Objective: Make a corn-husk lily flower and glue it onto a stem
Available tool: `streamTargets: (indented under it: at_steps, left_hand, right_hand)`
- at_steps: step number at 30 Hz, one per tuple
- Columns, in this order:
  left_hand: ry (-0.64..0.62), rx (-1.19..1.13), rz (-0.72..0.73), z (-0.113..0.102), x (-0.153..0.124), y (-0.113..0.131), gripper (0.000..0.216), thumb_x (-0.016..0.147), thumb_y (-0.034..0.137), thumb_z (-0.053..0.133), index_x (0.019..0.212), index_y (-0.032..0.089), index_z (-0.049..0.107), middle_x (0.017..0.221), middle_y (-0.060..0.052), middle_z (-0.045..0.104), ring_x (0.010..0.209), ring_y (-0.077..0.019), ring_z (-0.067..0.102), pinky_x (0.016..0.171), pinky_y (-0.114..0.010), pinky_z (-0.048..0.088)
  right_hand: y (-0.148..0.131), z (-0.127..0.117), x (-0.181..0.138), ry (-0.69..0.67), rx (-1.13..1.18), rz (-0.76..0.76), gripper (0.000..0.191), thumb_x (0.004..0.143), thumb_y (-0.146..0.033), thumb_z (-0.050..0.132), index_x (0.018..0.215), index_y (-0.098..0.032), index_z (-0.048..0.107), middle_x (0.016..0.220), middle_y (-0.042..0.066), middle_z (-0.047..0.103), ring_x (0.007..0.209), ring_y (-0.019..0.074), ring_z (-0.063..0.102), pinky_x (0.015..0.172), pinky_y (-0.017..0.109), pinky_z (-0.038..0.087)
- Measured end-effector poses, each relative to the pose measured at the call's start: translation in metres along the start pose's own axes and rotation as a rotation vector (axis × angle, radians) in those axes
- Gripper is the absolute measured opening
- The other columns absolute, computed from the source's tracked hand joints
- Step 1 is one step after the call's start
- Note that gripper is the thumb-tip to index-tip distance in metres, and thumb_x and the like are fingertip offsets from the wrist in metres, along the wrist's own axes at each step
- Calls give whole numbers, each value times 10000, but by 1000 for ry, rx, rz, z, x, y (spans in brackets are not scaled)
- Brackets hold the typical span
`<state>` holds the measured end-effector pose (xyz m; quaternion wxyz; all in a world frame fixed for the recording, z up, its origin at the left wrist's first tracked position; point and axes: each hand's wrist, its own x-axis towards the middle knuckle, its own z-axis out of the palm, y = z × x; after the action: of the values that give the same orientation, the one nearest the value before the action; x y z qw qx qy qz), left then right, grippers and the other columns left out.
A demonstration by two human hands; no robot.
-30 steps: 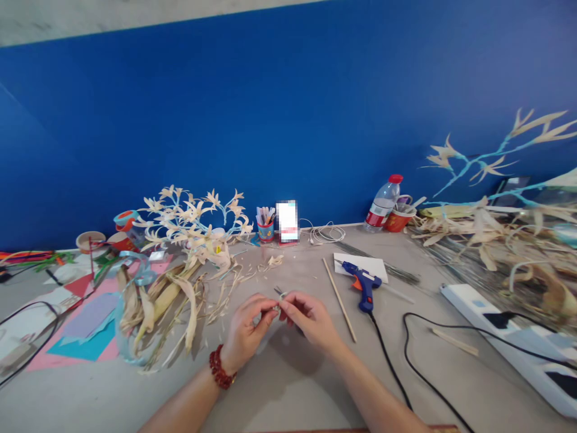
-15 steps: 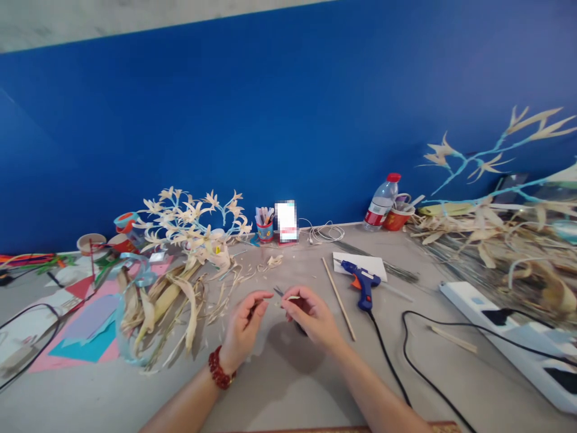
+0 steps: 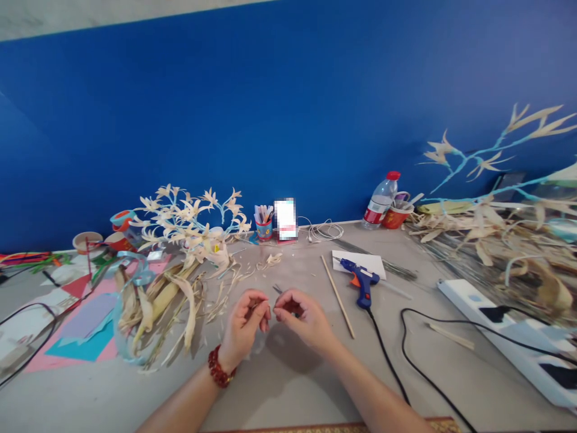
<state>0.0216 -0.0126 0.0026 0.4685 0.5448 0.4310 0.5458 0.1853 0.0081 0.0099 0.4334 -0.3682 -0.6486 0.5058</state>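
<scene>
My left hand (image 3: 247, 322), with a red beaded bracelet (image 3: 219, 367) at the wrist, has its fingers curled and the thumb against the fingertips. Close beside it, my right hand (image 3: 304, 316) is closed in a pinch. The fingertips of both hands nearly meet above the table; whatever they hold is too small to make out. Grey metal tips (image 3: 277, 289), like those of scissors, show just beyond the right fingers, the rest hidden behind that hand. Dry husks (image 3: 169, 300) lie left of my left hand, and a thin wooden stick (image 3: 338, 294) right of my right hand.
A blue glue gun (image 3: 363, 281) rests on white card, its black cord running toward me. On the right are a white power strip (image 3: 509, 343) and dried stems. Husk flowers (image 3: 189, 216), a pen cup (image 3: 264, 227), a phone (image 3: 285, 219) and a bottle (image 3: 381, 201) stand along the back.
My hands have come closer together, and the left fingers have curled further in. A pale bit at my right fingertips no longer shows. The view has shifted slightly.
</scene>
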Motion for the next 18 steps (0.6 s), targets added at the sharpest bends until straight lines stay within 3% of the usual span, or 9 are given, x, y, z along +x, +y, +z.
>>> streamTargets:
  at_steps: [6,12,18]
  left_hand:
    - [54,-32,3,-2,0,3,178,860,351,569,908,185,526,621,35,596,450,-81,513,470,-208,419]
    - [47,-14,20,-3,0,2,170,864,342,563,908,181,533,616,33,591,456,-83,518,469,-212,423]
    - [63,-17,38,-5,-1,0,147,862,329,566,901,191,537,614,35,598,453,-83,521,479,-218,433]
  right_hand:
    - [-1,1,-1,63,-41,-48,79,812,-268,608,820,-190,601,714,13,620,651,140,589,613,241,464]
    - [-3,2,-2,32,-69,-123,110,826,-262,609,915,-202,587,809,31,643,723,151,611,673,254,481]
    - [-1,1,-3,55,-149,-166,84,848,-278,592,811,-206,613,733,26,622,672,154,579,624,253,450]
